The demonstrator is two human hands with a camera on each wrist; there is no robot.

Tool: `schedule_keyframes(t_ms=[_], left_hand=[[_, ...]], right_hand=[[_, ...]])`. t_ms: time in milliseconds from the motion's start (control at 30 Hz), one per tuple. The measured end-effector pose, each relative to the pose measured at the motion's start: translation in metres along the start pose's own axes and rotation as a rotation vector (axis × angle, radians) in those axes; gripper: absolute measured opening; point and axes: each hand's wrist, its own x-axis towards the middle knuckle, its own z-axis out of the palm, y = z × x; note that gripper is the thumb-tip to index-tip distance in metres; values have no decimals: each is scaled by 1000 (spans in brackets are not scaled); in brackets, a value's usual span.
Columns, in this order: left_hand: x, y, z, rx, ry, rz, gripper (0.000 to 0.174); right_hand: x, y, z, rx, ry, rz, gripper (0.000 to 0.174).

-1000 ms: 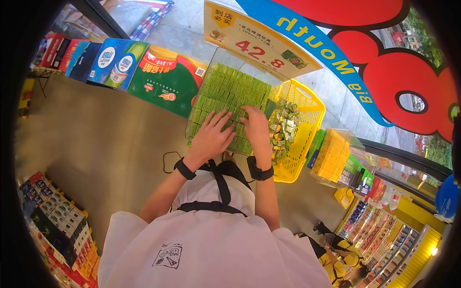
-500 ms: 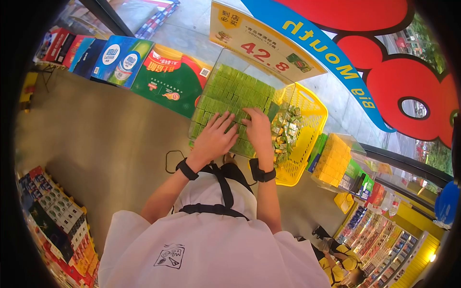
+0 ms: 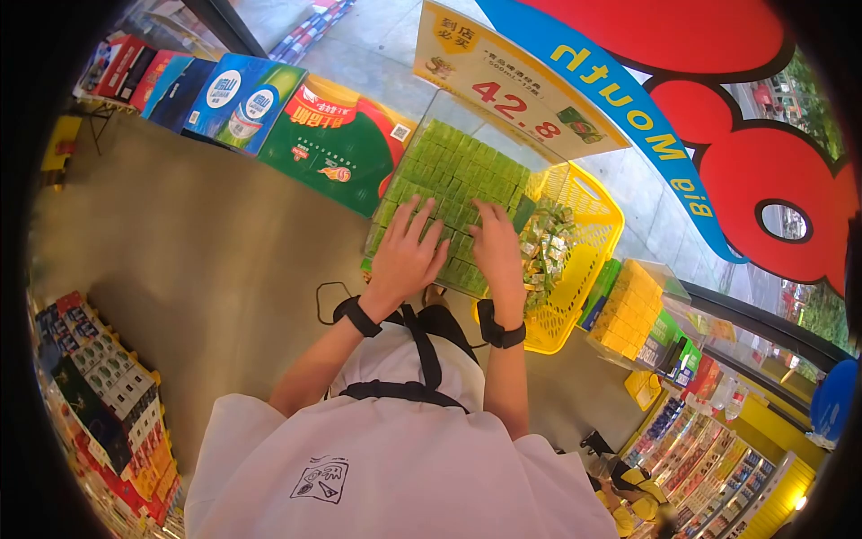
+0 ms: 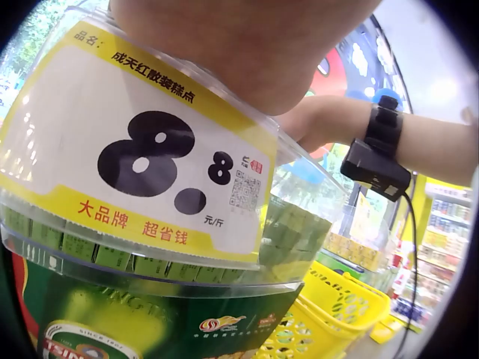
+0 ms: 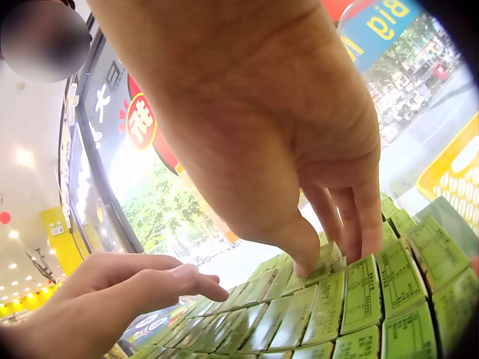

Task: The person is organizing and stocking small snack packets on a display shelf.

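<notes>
Head view: left hand, grip wide, and right hand, pressing down and holding nothing, rest on green packets filling a clear bin; left wrist: the bin's 8.8 label; right wrist: fingers on packet tops (probably light, stiff, best pinched by 2 sides).

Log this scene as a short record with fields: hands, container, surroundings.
Left hand: fingers spread flat on the green packets
Right hand: fingertips touching the same packets
Container: clear bin, with a price label reading 8.8
Beside it: yellow basket holding loose packets, on the right-hand side
Above: price sign reading 42.8
</notes>
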Motion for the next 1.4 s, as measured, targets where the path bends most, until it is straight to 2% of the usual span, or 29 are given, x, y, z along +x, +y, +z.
schedule_keyframes(t_ms=[167, 300, 367, 567, 733, 800, 900, 1100, 1400], left_hand=[[5, 6, -7, 105, 56, -144, 47], [5, 8, -2, 122, 34, -169, 56], [5, 8, 0, 81, -5, -251, 67], [9, 10, -1, 93, -33, -267, 82], [8, 6, 3, 80, -69, -240, 81], [7, 5, 3, 74, -72, -231, 80], [8, 4, 2, 59, -82, -223, 79], [9, 4, 0, 22, -77, -222, 78], [11, 3, -5, 25, -93, -177, 80]], right_hand=[[-1, -4, -2, -40, -45, 51, 43], [-1, -12, -5, -37, -57, 41, 41], [-1, -10, -1, -48, -45, 48, 40], [-2, -10, 4, -83, 5, 94, 38], [-2, -12, 3, -46, -3, 162, 37], [-2, -10, 10, 26, 96, 61, 35], [-1, -9, 14, 28, 100, 37, 33], [-1, -11, 10, 84, 130, 17, 28], [-2, -10, 5, 31, 93, 66, 30]])
